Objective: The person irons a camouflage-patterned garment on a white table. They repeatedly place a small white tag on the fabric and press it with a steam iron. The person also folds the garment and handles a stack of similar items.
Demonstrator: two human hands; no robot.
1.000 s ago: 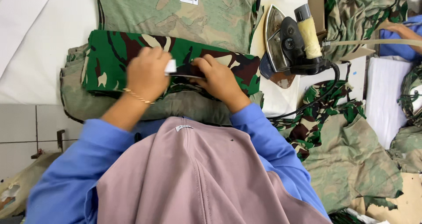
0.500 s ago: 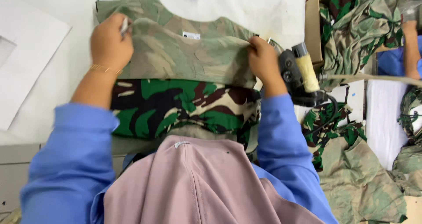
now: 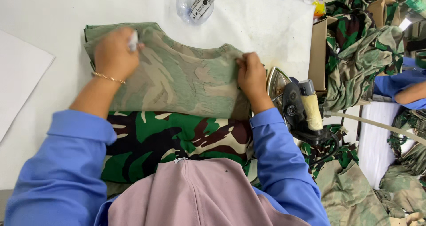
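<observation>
A: Two hands press on a pale camouflage garment [image 3: 177,77], seen from the head camera. Where does each sit?

B: Taking the garment as landmark: the left hand [image 3: 116,55] lies closed on its far left corner, pinching a small white object [image 3: 133,40]. The right hand [image 3: 251,76] grips its right edge, fingers curled over fabric.

A: Its long axis?

B: Left to right, spanning both hands. A dark camouflage piece [image 3: 177,139] lies nearer the person; an iron [image 3: 295,104] stands just right.
</observation>
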